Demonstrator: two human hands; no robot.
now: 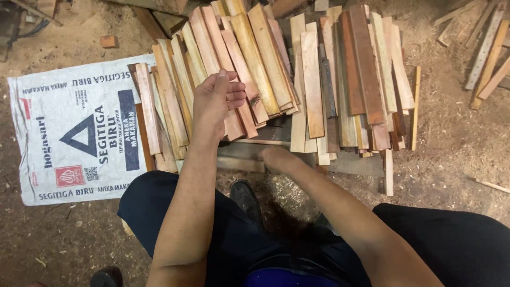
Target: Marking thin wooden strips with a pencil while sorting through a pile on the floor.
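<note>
Left hand [215, 98] loosely curled, empty, over wood slats [255, 64] piled partly on sack's [74, 133] right edge – right hand [279, 158] blurred, grip unclear, prob. touching a plank [241, 163].

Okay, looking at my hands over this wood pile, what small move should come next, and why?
Probably lower the left hand onto the slat pile: it hovers open and empty over it, while the blurred right hand is down at the pile's near edge.

Bare forearms, dark trousers [457, 239], black shoe [245, 195], blue shirt hem [287, 277]
</note>
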